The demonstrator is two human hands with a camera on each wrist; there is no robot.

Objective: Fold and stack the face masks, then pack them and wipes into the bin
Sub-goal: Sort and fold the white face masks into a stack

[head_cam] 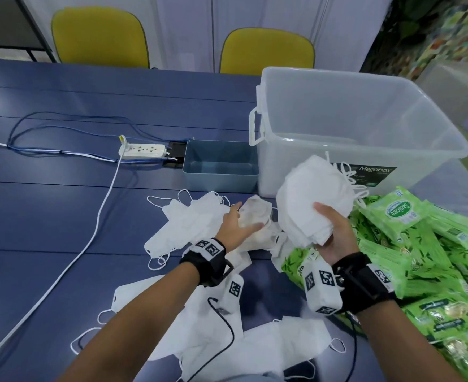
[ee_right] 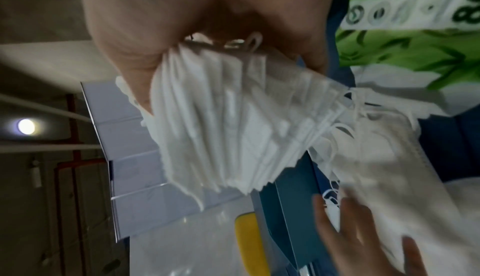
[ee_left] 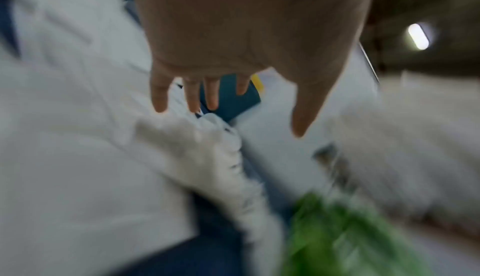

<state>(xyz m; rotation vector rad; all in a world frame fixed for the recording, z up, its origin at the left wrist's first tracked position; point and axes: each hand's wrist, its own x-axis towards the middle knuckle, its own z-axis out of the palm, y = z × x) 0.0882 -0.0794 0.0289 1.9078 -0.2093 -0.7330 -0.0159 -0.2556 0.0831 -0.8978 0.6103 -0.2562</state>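
Observation:
My right hand (head_cam: 329, 224) grips a thick stack of folded white masks (head_cam: 310, 199), held up in front of the clear bin (head_cam: 365, 128); the same stack (ee_right: 233, 126) fans out under my thumb in the right wrist view. My left hand (head_cam: 238, 219) hovers with spread, straight fingers over a loose mask (head_cam: 255, 213) on the heap of white masks (head_cam: 188, 224). In the left wrist view the fingers (ee_left: 192, 96) are splayed above blurred white masks (ee_left: 78, 137). Green wipe packs (head_cam: 409, 244) lie heaped at the right.
A small blue-grey tub (head_cam: 222, 166) stands left of the clear bin. A power strip (head_cam: 142, 150) with white and blue cables lies on the blue table (head_cam: 62, 202) at the left. More masks (head_cam: 227, 340) spread near the front edge. Two yellow chairs (head_cam: 100, 37) stand behind.

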